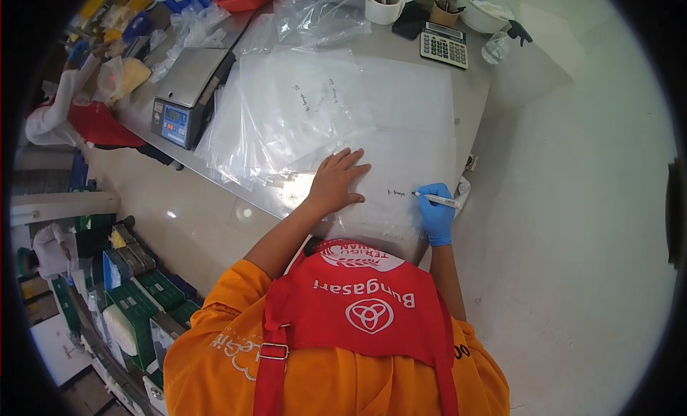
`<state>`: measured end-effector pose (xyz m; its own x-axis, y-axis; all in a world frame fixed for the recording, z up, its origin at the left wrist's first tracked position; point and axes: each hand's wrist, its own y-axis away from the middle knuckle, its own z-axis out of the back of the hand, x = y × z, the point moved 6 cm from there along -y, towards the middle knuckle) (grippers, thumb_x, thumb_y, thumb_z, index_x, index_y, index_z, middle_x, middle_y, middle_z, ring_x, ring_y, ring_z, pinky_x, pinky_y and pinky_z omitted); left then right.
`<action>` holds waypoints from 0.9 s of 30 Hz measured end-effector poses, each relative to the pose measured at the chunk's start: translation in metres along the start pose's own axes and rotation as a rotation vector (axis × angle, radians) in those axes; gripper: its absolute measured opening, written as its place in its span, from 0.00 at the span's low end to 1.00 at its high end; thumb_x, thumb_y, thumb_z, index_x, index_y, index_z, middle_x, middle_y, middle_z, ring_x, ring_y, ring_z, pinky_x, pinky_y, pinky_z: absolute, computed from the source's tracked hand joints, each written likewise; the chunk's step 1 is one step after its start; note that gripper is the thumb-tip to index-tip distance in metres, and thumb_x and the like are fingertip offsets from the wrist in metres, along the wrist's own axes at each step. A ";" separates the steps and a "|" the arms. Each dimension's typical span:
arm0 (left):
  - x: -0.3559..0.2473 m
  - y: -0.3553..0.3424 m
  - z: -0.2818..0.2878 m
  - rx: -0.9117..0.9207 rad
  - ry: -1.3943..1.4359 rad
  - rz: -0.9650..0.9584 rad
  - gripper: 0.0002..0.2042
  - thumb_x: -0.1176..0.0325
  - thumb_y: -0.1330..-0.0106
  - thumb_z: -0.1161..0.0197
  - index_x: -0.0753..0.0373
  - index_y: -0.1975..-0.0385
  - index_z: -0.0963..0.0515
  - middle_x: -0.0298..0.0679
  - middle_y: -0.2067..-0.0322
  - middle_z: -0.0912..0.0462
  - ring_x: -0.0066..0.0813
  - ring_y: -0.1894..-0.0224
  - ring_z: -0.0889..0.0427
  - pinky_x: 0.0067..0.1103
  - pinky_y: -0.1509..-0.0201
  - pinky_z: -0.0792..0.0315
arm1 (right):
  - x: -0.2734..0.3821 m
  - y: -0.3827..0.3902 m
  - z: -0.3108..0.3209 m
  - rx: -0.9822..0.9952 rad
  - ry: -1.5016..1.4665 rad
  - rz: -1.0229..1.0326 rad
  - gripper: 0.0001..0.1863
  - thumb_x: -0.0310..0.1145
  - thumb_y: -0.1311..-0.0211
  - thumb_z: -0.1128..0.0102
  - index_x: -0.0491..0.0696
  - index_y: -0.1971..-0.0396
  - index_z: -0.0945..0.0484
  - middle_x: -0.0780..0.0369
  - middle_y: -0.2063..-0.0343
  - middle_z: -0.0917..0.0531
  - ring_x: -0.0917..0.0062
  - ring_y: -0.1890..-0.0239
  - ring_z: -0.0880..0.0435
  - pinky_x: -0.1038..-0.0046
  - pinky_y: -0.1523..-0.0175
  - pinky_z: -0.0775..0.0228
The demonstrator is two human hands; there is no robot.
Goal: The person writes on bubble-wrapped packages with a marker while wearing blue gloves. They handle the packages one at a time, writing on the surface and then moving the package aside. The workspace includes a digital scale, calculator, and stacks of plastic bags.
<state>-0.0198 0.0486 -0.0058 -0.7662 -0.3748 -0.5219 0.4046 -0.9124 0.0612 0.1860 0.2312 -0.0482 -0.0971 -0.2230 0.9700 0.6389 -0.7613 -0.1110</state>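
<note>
My right hand (437, 214), in a blue glove, grips a white marker pen (441, 200). Its dark tip points left, at the end of a short line of black handwriting (396, 193) on a clear plastic bag (401, 151). Bare and with fingers spread, my left hand (338, 181) lies flat on the plastic, left of the writing. Farther left and back, more clear plastic bags (272, 94) overlap, some with black handwriting on them.
A digital scale (189, 94) stands at the table's left. Along the back are a tape roll (383, 7), a calculator (444, 47), a spray bottle (497, 48) and a white bowl (485, 10). Another person (79, 112) works at far left; green crates (139, 312) stand lower left.
</note>
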 end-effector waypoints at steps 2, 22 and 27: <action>0.000 -0.001 -0.001 0.003 -0.003 -0.004 0.37 0.58 0.53 0.18 0.48 0.37 0.22 0.35 0.26 0.36 0.41 0.23 0.42 0.41 0.21 0.46 | 0.000 0.002 0.003 0.003 0.020 0.012 0.04 0.19 0.44 0.36 0.45 0.71 0.19 0.67 0.73 0.20 0.86 0.72 0.25 0.80 0.66 0.33; 0.000 0.000 -0.001 -0.010 0.007 -0.011 0.38 0.58 0.53 0.18 0.48 0.37 0.22 0.35 0.26 0.36 0.42 0.23 0.41 0.41 0.22 0.45 | -0.010 0.000 0.014 0.015 -0.036 -0.073 0.04 0.20 0.43 0.34 0.45 0.71 0.20 0.67 0.72 0.19 0.84 0.70 0.23 0.78 0.63 0.30; -0.004 0.000 0.003 -0.044 -0.030 -0.036 0.35 0.59 0.52 0.19 0.50 0.39 0.21 0.38 0.29 0.33 0.42 0.26 0.38 0.41 0.23 0.43 | -0.006 -0.001 0.011 -0.022 -0.016 -0.039 0.04 0.21 0.43 0.34 0.44 0.69 0.18 0.66 0.72 0.19 0.85 0.70 0.23 0.80 0.63 0.30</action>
<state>-0.0178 0.0495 -0.0011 -0.7948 -0.3472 -0.4977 0.3977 -0.9175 0.0051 0.1945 0.2399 -0.0512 -0.1088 -0.1834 0.9770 0.6179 -0.7824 -0.0781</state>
